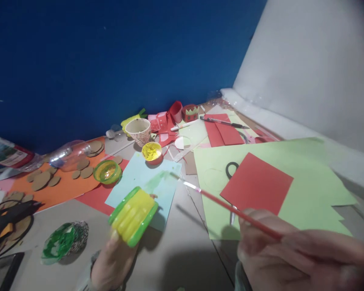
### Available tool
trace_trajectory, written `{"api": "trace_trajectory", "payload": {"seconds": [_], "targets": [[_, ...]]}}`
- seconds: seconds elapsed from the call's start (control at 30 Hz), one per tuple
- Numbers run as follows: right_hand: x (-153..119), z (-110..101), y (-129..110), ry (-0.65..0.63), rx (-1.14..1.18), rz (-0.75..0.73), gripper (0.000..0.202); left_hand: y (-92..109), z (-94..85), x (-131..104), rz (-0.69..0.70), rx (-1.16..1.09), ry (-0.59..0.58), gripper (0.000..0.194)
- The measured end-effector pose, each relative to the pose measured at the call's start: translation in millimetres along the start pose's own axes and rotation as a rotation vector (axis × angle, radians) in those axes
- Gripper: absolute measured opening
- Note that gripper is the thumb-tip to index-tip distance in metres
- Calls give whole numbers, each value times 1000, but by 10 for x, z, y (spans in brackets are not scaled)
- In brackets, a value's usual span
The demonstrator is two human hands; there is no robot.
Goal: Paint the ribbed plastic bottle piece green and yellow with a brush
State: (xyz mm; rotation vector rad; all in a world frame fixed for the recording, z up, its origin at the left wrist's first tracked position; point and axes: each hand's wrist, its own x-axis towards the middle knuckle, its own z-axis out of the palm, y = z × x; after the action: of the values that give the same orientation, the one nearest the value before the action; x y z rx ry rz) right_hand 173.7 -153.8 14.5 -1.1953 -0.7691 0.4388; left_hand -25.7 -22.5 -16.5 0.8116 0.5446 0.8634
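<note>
My left hand (113,258) is closed on the lower side of a ridged yellow craft piece with green edges (135,214), which looks glossy; its exact kind is unclear. In my right hand (276,252) is a paintbrush (212,197) with a red handle, pinched between the fingers. The brush tip points left, apart from the craft piece. Behind the piece lies a light blue sheet (166,184) with a green smear. A cup of yellow paint (152,152) stands at its far edge. Left of my left hand is a bowl of green paint (59,242).
Scissors (232,169) lie partly under a red paper square (257,182) on a large light green sheet (306,161). Cardboard discs (42,180) rest on orange paper (63,192). A patterned cup (138,131) and a green dish (107,171) stand farther back. A blue wall (124,52) rises behind.
</note>
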Motion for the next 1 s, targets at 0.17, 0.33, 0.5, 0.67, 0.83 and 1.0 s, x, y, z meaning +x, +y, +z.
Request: {"api": "trace_trajectory", "payload": {"seconds": [0.17, 0.33, 0.5, 0.67, 0.83, 1.0], "targets": [[72, 268, -1, -126, -101, 13, 20, 15, 40, -44, -155, 146, -62, 60], [68, 346, 14, -410, -172, 158, 23, 71, 94, -64, -168, 209, -90, 62], [87, 344, 17, -474, -133, 268, 23, 77, 103, -26, -183, 213, -178, 60], [81, 369, 11, -465, -124, 326, 26, 85, 136, 11, -191, 228, -233, 55], [85, 361, 13, -473, -123, 333, 25, 71, 134, 15, -173, 213, -226, 55], [118, 344, 5, -530, -161, 305, 22, 83, 123, 22, -139, 314, -229, 58]]}}
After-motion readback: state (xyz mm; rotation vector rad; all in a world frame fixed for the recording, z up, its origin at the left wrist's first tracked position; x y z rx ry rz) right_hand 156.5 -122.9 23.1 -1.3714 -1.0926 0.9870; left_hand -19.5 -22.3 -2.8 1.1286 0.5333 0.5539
